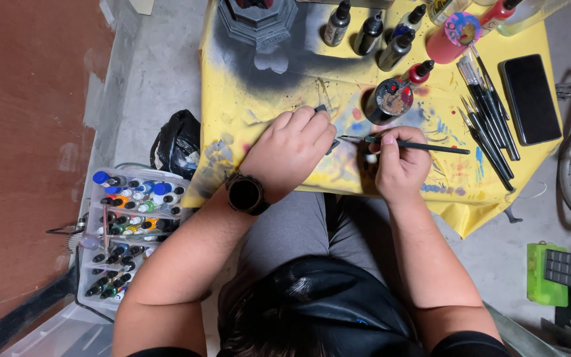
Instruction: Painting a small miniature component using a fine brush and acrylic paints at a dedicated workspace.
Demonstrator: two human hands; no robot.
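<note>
Near front edge of table: yellow cloth (497, 192) is carrying the work.
Left hand (292, 152): curling over a small dark piece (320, 108), pinning it at the cloth's middle.
Right hand (399, 165): pinching a thin brush (418, 146), tip reaching toward the piece.
Paint pot (389, 100): sitting open just behind the brush.
Risk: an elbow nudge is likely tipping it, smearing paint.

grey concrete floor (160, 73), reddish-brown wall (21, 132)

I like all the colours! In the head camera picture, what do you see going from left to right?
Tray of paint bottles → black bag → left hand → right hand holding a paintbrush → spare brushes → black phone → green box.
</note>
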